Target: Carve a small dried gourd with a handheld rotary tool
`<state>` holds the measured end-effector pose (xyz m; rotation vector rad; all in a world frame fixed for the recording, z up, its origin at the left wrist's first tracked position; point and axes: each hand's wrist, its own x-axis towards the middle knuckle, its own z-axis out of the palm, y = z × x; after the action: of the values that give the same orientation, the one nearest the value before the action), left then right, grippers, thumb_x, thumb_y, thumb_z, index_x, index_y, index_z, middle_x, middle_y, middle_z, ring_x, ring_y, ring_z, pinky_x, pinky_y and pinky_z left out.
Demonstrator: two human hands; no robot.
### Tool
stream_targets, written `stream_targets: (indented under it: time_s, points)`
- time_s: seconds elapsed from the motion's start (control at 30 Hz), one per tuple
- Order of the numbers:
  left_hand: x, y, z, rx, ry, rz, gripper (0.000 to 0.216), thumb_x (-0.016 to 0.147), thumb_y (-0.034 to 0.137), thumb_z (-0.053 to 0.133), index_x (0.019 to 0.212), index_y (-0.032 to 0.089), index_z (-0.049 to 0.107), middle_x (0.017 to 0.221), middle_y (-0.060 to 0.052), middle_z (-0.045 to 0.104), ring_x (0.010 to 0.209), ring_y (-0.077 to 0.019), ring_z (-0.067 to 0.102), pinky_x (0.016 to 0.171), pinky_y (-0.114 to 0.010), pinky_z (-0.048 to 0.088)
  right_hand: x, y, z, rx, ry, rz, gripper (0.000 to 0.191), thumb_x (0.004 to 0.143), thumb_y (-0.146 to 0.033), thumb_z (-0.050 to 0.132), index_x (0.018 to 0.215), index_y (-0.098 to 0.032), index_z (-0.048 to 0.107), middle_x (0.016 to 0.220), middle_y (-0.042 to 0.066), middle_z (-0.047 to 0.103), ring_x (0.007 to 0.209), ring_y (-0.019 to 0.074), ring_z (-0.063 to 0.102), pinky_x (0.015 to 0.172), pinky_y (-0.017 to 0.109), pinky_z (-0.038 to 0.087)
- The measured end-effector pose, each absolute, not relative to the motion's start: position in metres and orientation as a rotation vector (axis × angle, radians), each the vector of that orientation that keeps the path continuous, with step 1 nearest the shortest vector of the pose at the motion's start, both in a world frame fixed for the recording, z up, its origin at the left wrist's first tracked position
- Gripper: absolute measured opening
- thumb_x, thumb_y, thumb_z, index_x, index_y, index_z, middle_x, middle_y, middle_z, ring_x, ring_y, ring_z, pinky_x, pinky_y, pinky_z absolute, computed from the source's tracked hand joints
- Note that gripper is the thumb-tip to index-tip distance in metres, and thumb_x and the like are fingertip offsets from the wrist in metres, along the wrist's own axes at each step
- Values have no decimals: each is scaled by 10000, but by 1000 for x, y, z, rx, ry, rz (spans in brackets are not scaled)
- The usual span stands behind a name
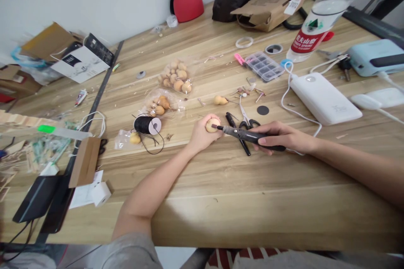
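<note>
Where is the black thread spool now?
In the head view, the black thread spool lies on the table, left of the left hand, which holds a gourd.

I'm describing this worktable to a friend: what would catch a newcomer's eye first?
In the middle, the left hand grips a small gourd while the right hand holds a dark rotary tool against it. Behind lie bags of gourds; a white power bank sits to the right.

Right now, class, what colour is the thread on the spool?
The thread is black; the head view shows it best.
</note>
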<state>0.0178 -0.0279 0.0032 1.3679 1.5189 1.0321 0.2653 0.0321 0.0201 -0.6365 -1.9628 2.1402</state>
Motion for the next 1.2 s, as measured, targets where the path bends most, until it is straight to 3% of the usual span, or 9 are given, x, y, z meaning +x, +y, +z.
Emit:
stream_targets:
  time_s: [1.2]
  points:
    - [19, -28, 4, 1302, 1498, 1030, 280, 605, 225, 715, 806, 179, 524, 601, 73, 545, 427, -54, 490, 424, -171, 370, 266, 32, 19, -671, -1904, 2151, 259, 862, -387, 626, 895, -137, 687, 640, -13, 561, 527, 109, 471, 529, 277, 365]
